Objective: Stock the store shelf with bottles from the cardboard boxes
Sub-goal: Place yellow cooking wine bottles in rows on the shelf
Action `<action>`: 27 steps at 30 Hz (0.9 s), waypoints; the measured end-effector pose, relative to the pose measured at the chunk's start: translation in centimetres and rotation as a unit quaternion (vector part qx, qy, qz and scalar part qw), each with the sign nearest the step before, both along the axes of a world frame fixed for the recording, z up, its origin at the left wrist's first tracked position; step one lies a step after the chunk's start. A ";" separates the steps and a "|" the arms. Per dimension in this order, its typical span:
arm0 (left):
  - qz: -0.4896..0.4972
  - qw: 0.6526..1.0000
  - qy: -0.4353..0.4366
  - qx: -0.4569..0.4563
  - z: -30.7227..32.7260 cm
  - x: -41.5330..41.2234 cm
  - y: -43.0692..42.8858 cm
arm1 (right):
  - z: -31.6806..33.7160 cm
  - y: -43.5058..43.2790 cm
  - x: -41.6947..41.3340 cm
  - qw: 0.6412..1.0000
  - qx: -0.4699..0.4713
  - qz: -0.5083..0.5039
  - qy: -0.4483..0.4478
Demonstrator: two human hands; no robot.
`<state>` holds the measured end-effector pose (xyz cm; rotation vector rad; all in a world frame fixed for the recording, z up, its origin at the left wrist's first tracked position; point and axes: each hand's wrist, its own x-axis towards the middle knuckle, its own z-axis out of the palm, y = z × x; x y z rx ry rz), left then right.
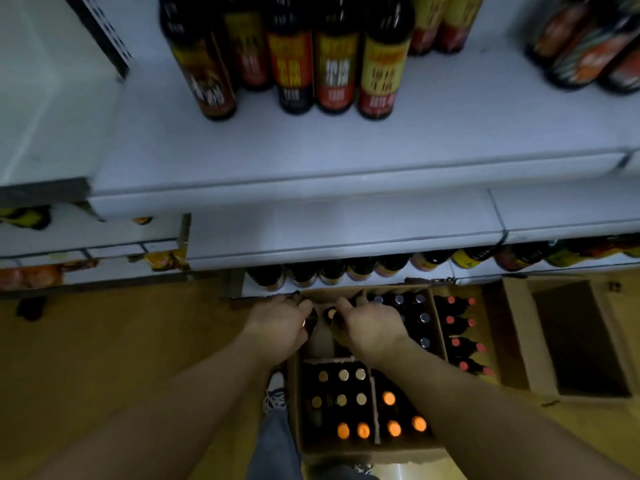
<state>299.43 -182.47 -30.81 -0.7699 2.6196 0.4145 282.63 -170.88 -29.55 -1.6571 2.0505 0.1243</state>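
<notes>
Most stock remains boxed: your left hand (280, 323) and right hand (367, 329) each grip a bottle (330, 315) by the neck inside the cardboard box (437, 320) on the floor, while the upper shelf (311, 150) carries few shelved bottles (337, 67).

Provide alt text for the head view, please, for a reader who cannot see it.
The left hand grips a bottle and the right hand a second bottle inside a cardboard box on the floor, below a shelf of labelled bottles.

Dim, motion-blurred throughout; wide-angle bending at edges; floor level darkest, labels unreadable.
</notes>
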 end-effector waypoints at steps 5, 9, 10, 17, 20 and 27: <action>0.000 1.000 0.025 -0.019 11.7 0.0 0.3 | 12.0 0.5 -1.3 0.998 -0.034 0.037 0.022; 0.009 0.998 0.042 -0.048 20.3 -0.3 0.7 | 21.1 1.1 -2.0 0.994 -0.064 0.068 0.060; 0.006 0.997 0.040 -0.060 22.5 -0.4 0.7 | 23.3 1.3 -2.2 0.992 -0.069 0.076 0.066; 0.013 0.986 0.095 -0.138 36.4 -1.2 1.3 | 37.8 2.7 -2.4 0.968 -0.171 0.128 0.135; 0.018 0.978 0.126 -0.165 41.5 -1.7 1.5 | 42.5 3.0 -2.3 0.955 -0.210 0.144 0.155; 0.060 0.962 0.186 -0.190 51.0 -1.8 1.7 | 51.4 2.9 -2.0 0.954 -0.223 0.116 0.160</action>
